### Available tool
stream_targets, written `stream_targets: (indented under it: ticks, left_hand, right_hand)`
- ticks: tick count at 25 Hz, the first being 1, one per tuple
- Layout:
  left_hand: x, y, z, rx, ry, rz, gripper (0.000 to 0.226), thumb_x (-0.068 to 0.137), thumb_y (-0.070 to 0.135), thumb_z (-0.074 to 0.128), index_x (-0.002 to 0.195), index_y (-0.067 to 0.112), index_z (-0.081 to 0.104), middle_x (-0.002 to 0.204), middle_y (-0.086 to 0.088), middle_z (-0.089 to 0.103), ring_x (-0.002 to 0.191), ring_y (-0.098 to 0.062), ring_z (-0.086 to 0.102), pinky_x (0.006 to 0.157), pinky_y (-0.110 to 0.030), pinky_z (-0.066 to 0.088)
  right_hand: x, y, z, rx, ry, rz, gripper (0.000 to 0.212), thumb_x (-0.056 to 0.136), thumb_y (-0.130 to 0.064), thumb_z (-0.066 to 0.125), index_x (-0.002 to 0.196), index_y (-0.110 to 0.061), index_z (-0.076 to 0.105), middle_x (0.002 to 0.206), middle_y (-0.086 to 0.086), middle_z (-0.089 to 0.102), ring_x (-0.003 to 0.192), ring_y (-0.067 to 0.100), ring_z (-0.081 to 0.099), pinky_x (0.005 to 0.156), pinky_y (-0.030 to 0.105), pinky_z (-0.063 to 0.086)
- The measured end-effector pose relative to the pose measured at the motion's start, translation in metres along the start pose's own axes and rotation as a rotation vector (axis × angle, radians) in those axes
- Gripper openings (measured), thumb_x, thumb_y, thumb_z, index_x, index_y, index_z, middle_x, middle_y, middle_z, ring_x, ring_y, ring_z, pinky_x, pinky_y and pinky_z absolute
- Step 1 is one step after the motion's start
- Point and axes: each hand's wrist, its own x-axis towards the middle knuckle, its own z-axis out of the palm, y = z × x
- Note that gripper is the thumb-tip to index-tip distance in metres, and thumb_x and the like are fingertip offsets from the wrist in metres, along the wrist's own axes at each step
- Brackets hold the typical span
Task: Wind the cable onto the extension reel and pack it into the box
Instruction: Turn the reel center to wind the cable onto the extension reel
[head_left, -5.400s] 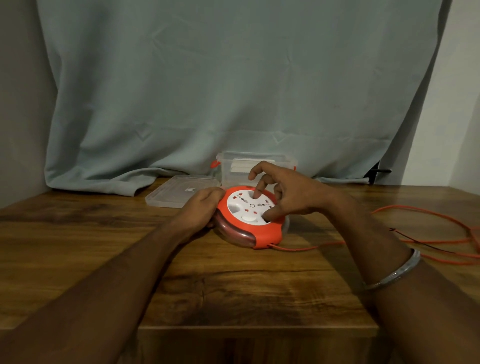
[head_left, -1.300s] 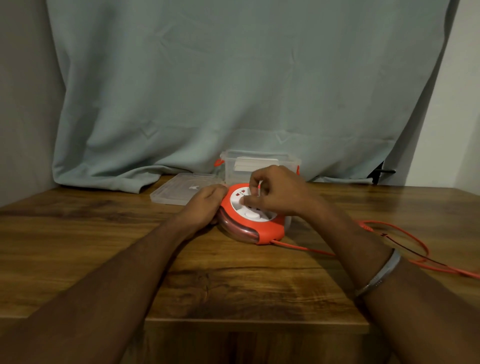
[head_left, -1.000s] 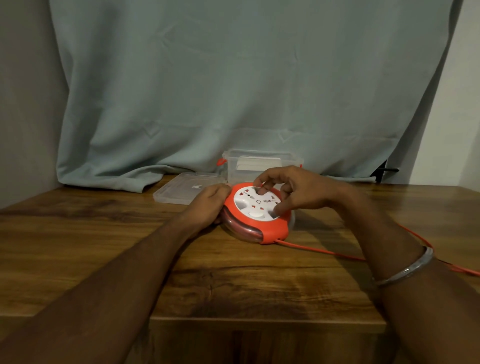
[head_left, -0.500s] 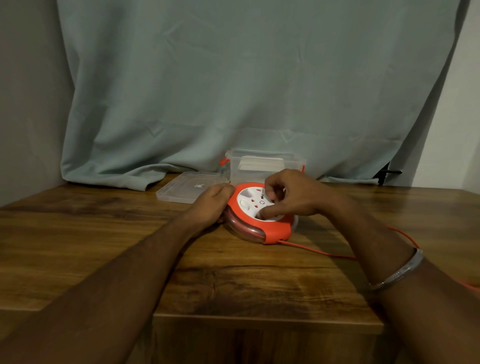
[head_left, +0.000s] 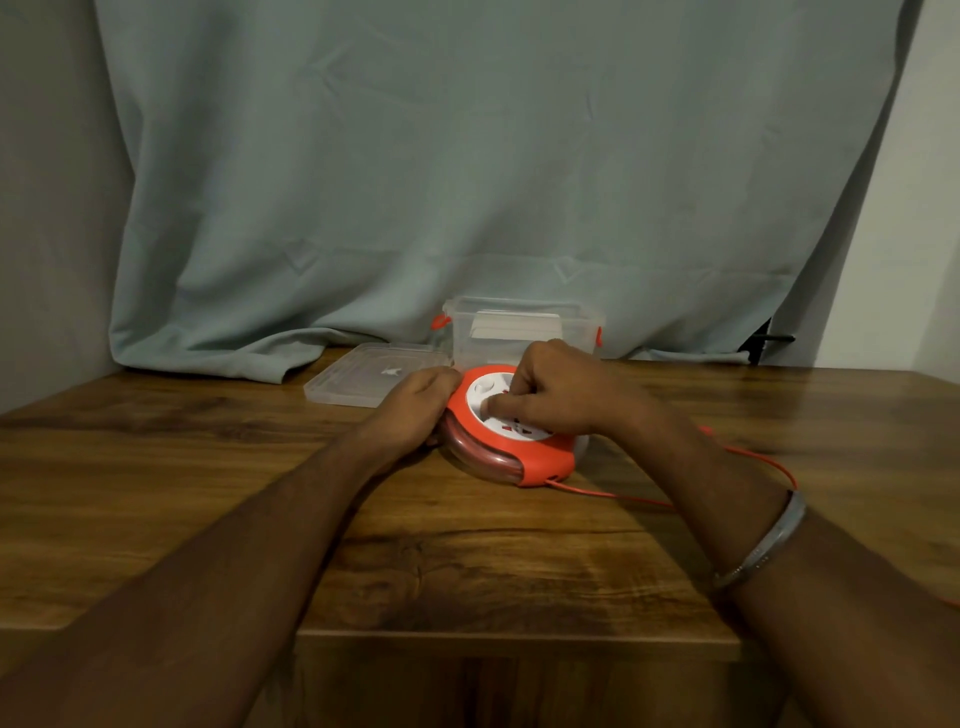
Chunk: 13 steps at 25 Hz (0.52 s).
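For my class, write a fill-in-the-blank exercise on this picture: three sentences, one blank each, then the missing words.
1. The orange cable leaves the reel and trails toward the person's ____ side.
2. The lid of the clear box lies flat on the ____.
3. The left hand steadies the reel while the right hand rests on its ____ face.

Missing words: right; table; white

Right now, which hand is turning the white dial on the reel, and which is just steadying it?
The right hand, wearing the bracelet, lies curled on the white dial; the left hand holds the reel's orange rim.
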Motion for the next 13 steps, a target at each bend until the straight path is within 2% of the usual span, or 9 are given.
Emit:
stream_targets:
  ticks: [4,7,8,10,12,13]
  left_hand:
    - [0.000,0.000,0.000,-0.017,0.010,0.011,0.041,0.106,0.030,0.033,0.093,0.006,0.064,0.066,-0.011,0.056,0.049,-0.015,0.050,0.042,-0.023,0.039]
    - [0.000,-0.001,0.000,-0.025,0.015,0.005,0.041,0.106,0.030,0.033,0.094,0.006,0.063,0.061,-0.007,0.055,0.048,-0.015,0.049,0.042,-0.022,0.038]
    - [0.000,-0.001,0.000,-0.023,0.014,0.003,0.041,0.106,0.031,0.033,0.095,0.005,0.064,0.060,-0.006,0.055,0.047,-0.014,0.049,0.042,-0.022,0.038]
    - [0.000,-0.001,0.000,-0.006,0.004,-0.002,0.042,0.106,0.033,0.033,0.098,0.006,0.065,0.060,-0.004,0.057,0.047,-0.012,0.050,0.043,-0.023,0.039]
    - [0.000,0.000,0.000,0.000,-0.005,-0.011,0.040,0.106,0.036,0.032,0.098,0.014,0.065,0.058,0.001,0.059,0.047,-0.010,0.054,0.045,-0.024,0.041]
    - [0.000,-0.001,0.000,0.002,-0.004,-0.017,0.039,0.106,0.036,0.032,0.096,0.018,0.065,0.058,0.002,0.060,0.048,-0.008,0.055,0.046,-0.023,0.042]
  right_hand:
    - [0.001,0.017,-0.012,0.097,0.103,-0.043,0.032,0.080,-0.031,0.078,0.058,-0.017,0.059,0.058,-0.004,0.062,0.051,0.008,0.050,0.058,0.039,0.048]
    - [-0.004,0.029,-0.026,0.241,-0.071,-0.060,0.022,0.070,-0.008,0.084,0.072,-0.020,0.066,0.095,-0.006,0.077,0.052,-0.005,0.054,0.056,0.020,0.043]
    - [-0.006,0.030,-0.027,0.234,-0.115,-0.051,0.024,0.069,-0.007,0.087,0.079,-0.019,0.068,0.104,-0.005,0.077,0.055,-0.009,0.055,0.056,0.017,0.042]
    - [-0.003,0.033,-0.025,0.189,-0.136,-0.035,0.026,0.070,-0.010,0.088,0.088,-0.017,0.070,0.115,-0.005,0.076,0.060,-0.010,0.056,0.059,0.019,0.044]
    - [0.000,0.038,-0.022,0.165,-0.165,-0.048,0.022,0.072,-0.010,0.085,0.087,-0.015,0.070,0.121,-0.009,0.074,0.070,-0.013,0.060,0.064,0.020,0.049]
    - [0.002,0.040,-0.020,0.166,-0.177,-0.057,0.020,0.072,-0.011,0.084,0.082,-0.016,0.067,0.121,-0.009,0.074,0.082,-0.012,0.064,0.071,0.025,0.054]
